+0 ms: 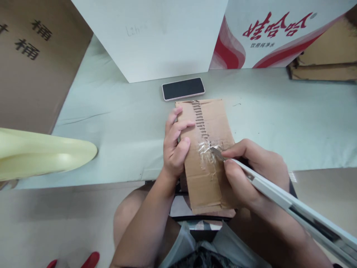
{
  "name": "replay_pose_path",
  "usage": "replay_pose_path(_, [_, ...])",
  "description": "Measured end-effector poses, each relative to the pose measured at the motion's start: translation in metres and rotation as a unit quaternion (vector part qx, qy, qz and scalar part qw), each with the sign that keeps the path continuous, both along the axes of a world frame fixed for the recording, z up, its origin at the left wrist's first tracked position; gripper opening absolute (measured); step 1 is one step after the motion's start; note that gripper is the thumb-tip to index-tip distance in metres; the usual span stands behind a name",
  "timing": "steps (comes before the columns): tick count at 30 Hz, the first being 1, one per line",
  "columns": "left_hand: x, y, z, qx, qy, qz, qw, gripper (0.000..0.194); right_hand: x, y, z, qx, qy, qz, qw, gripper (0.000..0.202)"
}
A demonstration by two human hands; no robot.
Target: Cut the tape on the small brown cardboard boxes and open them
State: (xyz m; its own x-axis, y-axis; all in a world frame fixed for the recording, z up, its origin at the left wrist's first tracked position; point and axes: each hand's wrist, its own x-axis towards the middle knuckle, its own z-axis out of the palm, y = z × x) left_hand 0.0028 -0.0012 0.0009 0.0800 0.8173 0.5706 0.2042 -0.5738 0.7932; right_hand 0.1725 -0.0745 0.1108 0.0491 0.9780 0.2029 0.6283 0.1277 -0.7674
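Note:
A brown cardboard piece (202,186) with a torn, ridged strip and crinkled clear tape lies partly on the table and juts over its front edge. My left hand (177,145) grips its left side, fingers spread over the top. In my right hand (255,169) is a long white-handled knife (267,188), pinched near its blade. The short metal blade (217,153) touches the tape around the middle of the cardboard.
A phone (183,89) lies just beyond the cardboard on the pale green table (125,130). Behind stand a white box (167,41) and a red-and-white box (264,48). Cardboard boxes (36,74) are at the left and back right, with a yellow object (47,154) at the left.

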Motion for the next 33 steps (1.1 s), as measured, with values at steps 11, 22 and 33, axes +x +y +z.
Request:
replay_pose_path(11, [0.001, -0.001, 0.000, -0.009, -0.015, -0.011, 1.000, 0.038, 0.000, -0.001, -0.005, 0.007, -0.037, 0.002, 0.999, 0.010])
replay_pose_path(22, [0.000, -0.001, 0.002, -0.008, -0.011, -0.010, 1.000, 0.039, 0.007, 0.002, -0.012, 0.051, 0.054, 0.041, 0.996, 0.014])
replay_pose_path(33, [0.001, 0.001, -0.002, -0.001, -0.012, -0.006, 1.000, 0.041, 0.002, -0.003, 0.000, 0.000, 0.070, 0.032, 0.997, 0.018])
